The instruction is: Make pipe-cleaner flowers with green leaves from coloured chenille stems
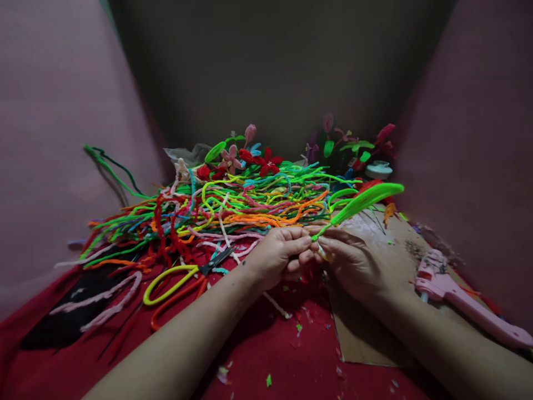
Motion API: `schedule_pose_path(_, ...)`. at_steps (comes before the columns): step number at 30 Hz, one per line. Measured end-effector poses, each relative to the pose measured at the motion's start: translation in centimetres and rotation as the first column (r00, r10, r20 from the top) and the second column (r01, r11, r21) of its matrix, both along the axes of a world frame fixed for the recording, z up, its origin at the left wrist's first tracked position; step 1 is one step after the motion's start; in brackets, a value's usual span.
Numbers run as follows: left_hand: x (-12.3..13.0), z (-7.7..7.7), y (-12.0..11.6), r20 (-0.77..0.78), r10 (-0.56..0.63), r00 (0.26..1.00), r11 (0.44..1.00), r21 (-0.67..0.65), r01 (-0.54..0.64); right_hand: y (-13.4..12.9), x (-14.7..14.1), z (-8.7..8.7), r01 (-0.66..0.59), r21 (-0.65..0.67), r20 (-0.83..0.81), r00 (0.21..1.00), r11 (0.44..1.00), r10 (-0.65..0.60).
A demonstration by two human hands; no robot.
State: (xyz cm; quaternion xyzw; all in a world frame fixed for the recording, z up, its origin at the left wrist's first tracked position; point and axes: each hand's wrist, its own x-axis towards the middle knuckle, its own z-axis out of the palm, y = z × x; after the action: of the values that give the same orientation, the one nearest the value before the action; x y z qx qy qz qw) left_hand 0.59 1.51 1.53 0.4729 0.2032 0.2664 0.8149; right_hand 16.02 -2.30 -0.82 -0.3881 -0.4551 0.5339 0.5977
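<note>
Both of my hands meet near the middle of the head view, pinching the lower end of a bright green pipe-cleaner leaf [366, 199]. The leaf tilts up and to the right, long and narrow, with a short twisted stem. My left hand [285, 253] has thumb and forefinger closed at the stem's base. My right hand [350, 258] grips the same spot from the other side, its fingers partly hidden. A small whitish-yellow bit shows under the stem between the hands; I cannot make out what it is.
Behind my hands lies a heap of coloured pipe cleaners [258, 203], with pipe-cleaner flowers [268, 162] beyond. Scissors [175, 283] with yellow and orange handles rest left of my hands. A pink glue gun [462, 297] lies right, by a cardboard sheet [362, 339]. Scraps dot the red cloth [300, 378].
</note>
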Motion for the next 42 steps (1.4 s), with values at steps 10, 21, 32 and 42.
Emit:
schedule_pose_path(10,0.4,0.4,-0.3,-0.198,0.123,0.972,0.955,0.29,-0.062,-0.1,-0.4,0.3,-0.1,-0.033,-0.087,0.992,0.994,0.096)
schedule_pose_path(21,0.6,-1.9,-1.2,-0.118,0.717,0.686,0.105,0.993,0.061,-0.4,0.0,0.4,0.04,0.025,0.168,0.985,0.999,-0.044)
schedule_pose_path(32,0.3,1.5,-0.3,-0.365,0.208,0.907,0.886,0.463,-0.017,-0.2,0.1,-0.1,0.039,-0.005,0.164,0.986,0.999,-0.038)
schedule_pose_path(42,-1.0,2.6,1.0,0.01,0.466,0.885,0.819,0.374,-0.436,-1.7,-2.0,1.7,-0.284,-0.179,-0.097,0.958,0.942,0.27)
